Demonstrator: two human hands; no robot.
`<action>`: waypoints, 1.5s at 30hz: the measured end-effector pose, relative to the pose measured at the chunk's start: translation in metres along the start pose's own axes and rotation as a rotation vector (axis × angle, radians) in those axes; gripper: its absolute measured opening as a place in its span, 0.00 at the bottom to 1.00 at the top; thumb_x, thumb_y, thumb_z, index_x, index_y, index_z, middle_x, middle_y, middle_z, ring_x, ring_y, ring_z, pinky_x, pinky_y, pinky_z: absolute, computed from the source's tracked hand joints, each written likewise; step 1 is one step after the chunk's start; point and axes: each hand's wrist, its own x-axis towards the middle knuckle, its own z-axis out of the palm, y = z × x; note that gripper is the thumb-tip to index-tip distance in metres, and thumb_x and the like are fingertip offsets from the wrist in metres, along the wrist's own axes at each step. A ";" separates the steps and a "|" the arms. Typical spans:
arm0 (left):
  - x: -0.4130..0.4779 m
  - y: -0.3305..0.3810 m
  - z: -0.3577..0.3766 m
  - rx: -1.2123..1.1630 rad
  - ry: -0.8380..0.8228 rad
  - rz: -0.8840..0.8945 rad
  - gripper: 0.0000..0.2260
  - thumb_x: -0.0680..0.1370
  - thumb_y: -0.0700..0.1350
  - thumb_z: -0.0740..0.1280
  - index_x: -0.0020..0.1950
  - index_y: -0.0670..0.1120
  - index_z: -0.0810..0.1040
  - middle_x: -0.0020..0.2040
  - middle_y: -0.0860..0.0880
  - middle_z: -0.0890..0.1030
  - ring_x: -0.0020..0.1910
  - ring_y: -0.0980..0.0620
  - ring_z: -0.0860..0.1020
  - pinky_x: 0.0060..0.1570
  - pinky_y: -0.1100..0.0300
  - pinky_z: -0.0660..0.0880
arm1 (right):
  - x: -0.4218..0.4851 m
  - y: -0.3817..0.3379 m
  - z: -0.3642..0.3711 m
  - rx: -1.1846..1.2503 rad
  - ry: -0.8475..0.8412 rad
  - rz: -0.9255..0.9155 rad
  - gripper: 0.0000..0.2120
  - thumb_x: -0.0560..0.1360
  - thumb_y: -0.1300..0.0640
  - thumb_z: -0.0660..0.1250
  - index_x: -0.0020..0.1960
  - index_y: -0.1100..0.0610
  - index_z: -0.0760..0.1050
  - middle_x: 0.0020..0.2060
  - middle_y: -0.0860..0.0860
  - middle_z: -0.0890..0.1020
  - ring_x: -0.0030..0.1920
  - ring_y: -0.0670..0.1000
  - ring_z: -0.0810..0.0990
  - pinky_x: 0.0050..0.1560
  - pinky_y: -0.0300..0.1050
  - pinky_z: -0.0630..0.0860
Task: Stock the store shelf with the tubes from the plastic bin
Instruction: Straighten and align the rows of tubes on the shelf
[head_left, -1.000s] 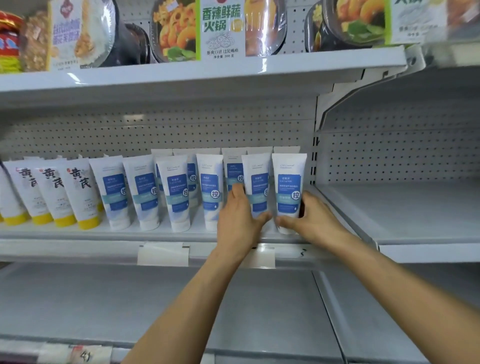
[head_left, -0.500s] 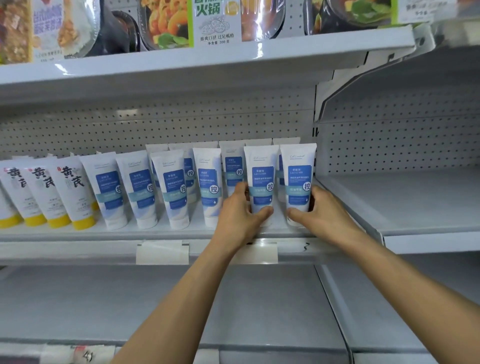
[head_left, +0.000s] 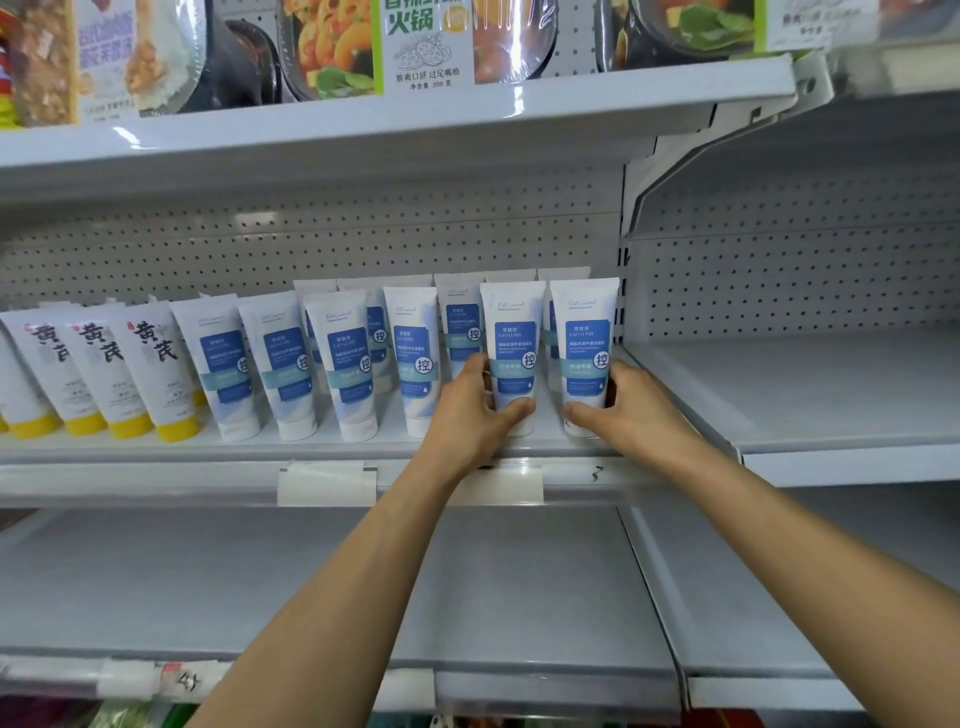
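Several white tubes with blue labels stand cap-down in two rows on the middle shelf (head_left: 156, 449). My left hand (head_left: 472, 410) grips the lower part of the second tube from the right (head_left: 511, 338), thumb across its front. My right hand (head_left: 628, 410) grips the rightmost tube (head_left: 584, 332) at the shelf's right end, thumb in front and fingers round its right side. Both tubes stand upright on the shelf. The plastic bin is out of view.
Three white tubes with yellow caps (head_left: 150, 364) lean at the left of the same shelf. Packaged meals (head_left: 415, 47) fill the shelf above. A bare shelf (head_left: 810, 400) adjoins on the right, and a bare lower shelf (head_left: 260, 582) lies beneath my arms.
Both hands have slid the two front right tubes slightly right and straightened them. The view has tilted down a little.
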 end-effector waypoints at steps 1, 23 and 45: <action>-0.001 0.002 -0.001 0.000 -0.008 -0.014 0.23 0.74 0.46 0.73 0.65 0.48 0.69 0.57 0.53 0.78 0.53 0.55 0.78 0.52 0.64 0.72 | 0.000 0.000 0.000 -0.009 -0.006 0.010 0.21 0.66 0.50 0.74 0.57 0.51 0.74 0.49 0.48 0.82 0.47 0.47 0.81 0.51 0.49 0.79; -0.037 -0.080 -0.111 0.221 0.337 -0.040 0.36 0.74 0.49 0.72 0.75 0.45 0.55 0.72 0.46 0.65 0.69 0.48 0.69 0.66 0.54 0.67 | -0.025 -0.100 0.106 -0.224 0.111 -0.126 0.36 0.72 0.41 0.69 0.72 0.51 0.55 0.63 0.48 0.75 0.58 0.52 0.77 0.57 0.52 0.74; -0.003 -0.085 -0.112 0.169 0.091 0.053 0.22 0.72 0.48 0.74 0.62 0.46 0.72 0.56 0.49 0.81 0.52 0.48 0.79 0.54 0.52 0.76 | -0.012 -0.107 0.134 -0.457 0.234 0.099 0.22 0.72 0.40 0.69 0.55 0.55 0.71 0.50 0.52 0.81 0.51 0.56 0.80 0.49 0.51 0.77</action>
